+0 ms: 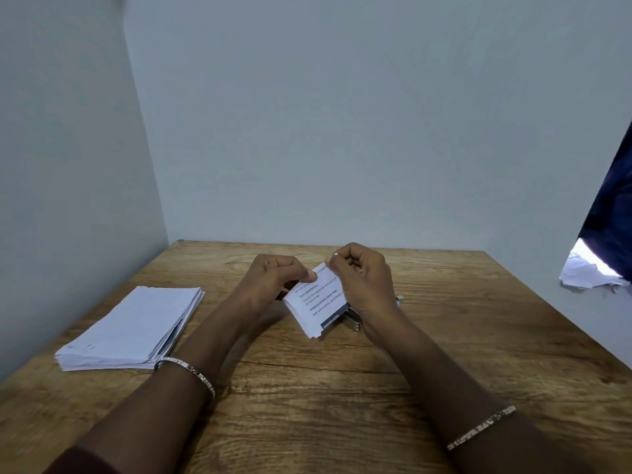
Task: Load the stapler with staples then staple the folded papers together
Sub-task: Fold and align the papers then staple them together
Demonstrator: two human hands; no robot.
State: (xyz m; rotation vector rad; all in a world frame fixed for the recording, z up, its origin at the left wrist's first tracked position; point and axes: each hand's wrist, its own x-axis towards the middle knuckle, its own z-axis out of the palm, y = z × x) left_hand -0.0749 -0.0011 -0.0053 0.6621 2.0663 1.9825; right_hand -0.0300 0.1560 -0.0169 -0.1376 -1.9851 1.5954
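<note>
I see both hands raised a little above the tabletop [325, 388], working one small folded bundle of papers [316, 299] between them. My left hand [273, 278] has its fingers [309, 276] pinched on the bundle's upper left corner, and my right hand [362, 278] is curled and gripping the top right edge, so both are closed on the same bundle. The stapler [354, 321] lies on the wood just under and behind the bundle, mostly hidden; only a metal end shows, and I cannot tell whether it is loaded or whether it sits open. A stack of folded sheets [133, 330] waits well apart to the left, untouched by either hand. I judge the work to be in its stapling part, with this bundle being squared up or checked; I see no staple in it from here, and the stack suggests much is left
</note>
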